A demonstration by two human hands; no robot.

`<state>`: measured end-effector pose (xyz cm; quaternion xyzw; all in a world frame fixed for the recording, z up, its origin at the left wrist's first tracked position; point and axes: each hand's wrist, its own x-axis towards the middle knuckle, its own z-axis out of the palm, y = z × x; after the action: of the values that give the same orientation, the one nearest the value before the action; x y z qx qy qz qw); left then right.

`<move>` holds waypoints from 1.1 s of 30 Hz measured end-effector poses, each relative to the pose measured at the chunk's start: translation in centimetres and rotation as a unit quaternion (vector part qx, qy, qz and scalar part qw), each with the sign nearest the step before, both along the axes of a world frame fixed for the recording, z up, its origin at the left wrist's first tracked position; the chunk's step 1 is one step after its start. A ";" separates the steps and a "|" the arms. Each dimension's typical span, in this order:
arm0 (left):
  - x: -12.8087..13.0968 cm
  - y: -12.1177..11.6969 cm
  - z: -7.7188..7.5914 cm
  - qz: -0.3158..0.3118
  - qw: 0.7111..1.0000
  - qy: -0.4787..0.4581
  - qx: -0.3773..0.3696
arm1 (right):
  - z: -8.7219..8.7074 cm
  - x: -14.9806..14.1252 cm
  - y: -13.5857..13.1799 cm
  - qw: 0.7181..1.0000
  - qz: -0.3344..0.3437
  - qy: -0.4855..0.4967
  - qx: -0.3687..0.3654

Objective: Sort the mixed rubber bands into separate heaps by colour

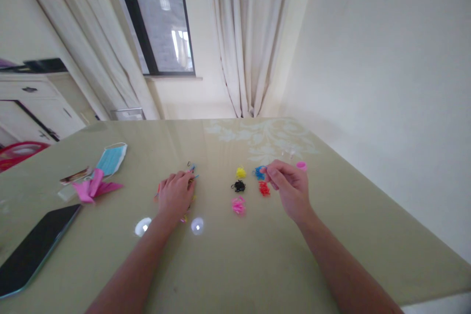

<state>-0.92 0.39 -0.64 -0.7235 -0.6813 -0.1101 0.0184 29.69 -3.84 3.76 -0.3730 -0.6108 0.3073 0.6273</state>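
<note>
My left hand (177, 193) lies palm down over a loose heap of mixed coloured small rubber bands (192, 171), its fingers slightly bent and covering most of the heap. Just in front of a blue pile of bands (259, 172), my right hand (289, 184) is closed in a pinch. Whatever its fingertips hold is too small to make out. Sorted piles lie between the hands: yellow bands (241, 172), black bands (239, 186), pink bands (238, 205) and red bands (264, 188).
Beyond my right hand is a small pink ring-shaped object (301, 166). At the left lie a blue face mask (112, 159), a pink folded-paper figure (94, 187) and a dark tablet or phone (39, 245). The glossy table (235, 265) meets a wall on the right.
</note>
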 end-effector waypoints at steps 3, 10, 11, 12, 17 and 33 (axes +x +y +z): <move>0.0 0.2 0.1 -0.004 1.000 -0.012 0.005 | -0.3 1.8 1.7 0.992 -0.069 -0.105 -0.010; -0.1 0.6 -0.3 -0.018 0.999 -0.026 0.011 | -4.1 3.6 4.9 0.893 -0.170 -0.413 -0.064; -0.1 0.6 -0.3 -0.021 0.999 -0.027 0.015 | -4.6 3.5 5.1 0.889 -0.169 -0.420 -0.067; -0.1 0.6 -0.3 -0.024 0.999 -0.030 0.020 | -5.0 3.5 5.3 0.887 -0.169 -0.424 -0.068; -0.1 0.6 -0.4 -0.029 0.996 -0.063 0.057 | -5.6 3.3 5.7 0.877 -0.179 -0.439 -0.074; 5.2 -3.8 1.1 -0.202 0.823 -0.517 0.123 | -1.3 -2.8 -0.7 0.960 -0.001 -0.262 0.098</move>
<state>4.28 -3.42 0.45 -0.6736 -0.4102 -0.5522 -0.2705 26.84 -4.52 2.41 -0.3779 -0.7802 0.1370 0.4793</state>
